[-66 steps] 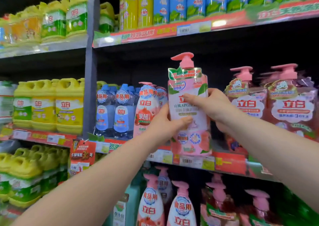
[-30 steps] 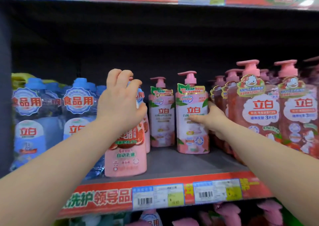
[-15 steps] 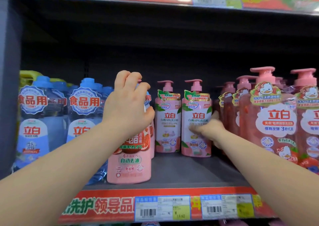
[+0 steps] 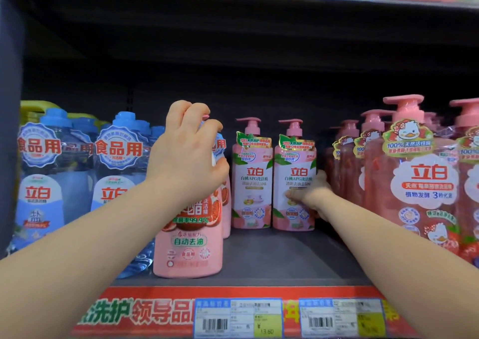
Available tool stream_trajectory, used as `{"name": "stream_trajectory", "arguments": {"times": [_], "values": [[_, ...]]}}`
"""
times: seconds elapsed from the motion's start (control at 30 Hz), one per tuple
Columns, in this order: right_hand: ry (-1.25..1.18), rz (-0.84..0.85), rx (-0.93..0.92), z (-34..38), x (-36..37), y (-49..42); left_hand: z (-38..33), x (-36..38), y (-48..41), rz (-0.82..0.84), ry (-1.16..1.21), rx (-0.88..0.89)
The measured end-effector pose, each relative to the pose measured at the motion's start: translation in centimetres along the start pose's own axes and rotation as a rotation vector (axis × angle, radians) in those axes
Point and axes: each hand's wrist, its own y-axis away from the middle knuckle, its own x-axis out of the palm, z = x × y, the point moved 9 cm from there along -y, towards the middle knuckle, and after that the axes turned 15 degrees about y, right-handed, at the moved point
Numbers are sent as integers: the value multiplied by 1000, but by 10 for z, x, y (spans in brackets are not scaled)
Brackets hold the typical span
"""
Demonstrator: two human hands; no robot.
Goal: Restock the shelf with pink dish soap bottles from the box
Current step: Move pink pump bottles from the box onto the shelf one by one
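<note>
My right hand [image 4: 311,193] wraps the waist of the pink pump bottle [image 4: 294,178], upright deep on the shelf [image 4: 280,255], left hand [image 4: 186,157] curled over the front pink bottle [image 4: 189,245]; judged full, heavy, slick-labelled, so grip the body, not the pump.

Pink pump bottle [image 4: 295,173]: smooth opaque plastic with a glossy printed label, on a matt dark shelf board [image 4: 285,258]. Left of it, the front pink bottle [image 4: 188,250] is opaque satin plastic and the blue bottles [image 4: 39,183] translucent plastic; right of it, the duck-label bottles [image 4: 425,183] wear shiny crinkled film. Below it, paper price tags [image 4: 238,318] lie under glossy plastic.
</note>
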Motion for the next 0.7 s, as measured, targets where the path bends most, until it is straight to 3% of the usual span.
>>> {"name": "stream_trajectory", "arguments": {"times": [0.43,0.53,0.7], "values": [[282,-35,5,14,-7,11,-1,0,0,17,-36,15],[430,-82,-161,35,-13,27,1,2,-1,79,-94,-11],[767,-158,-583,75,-23,73,-2,7,-4,204,-384,-60]]}}
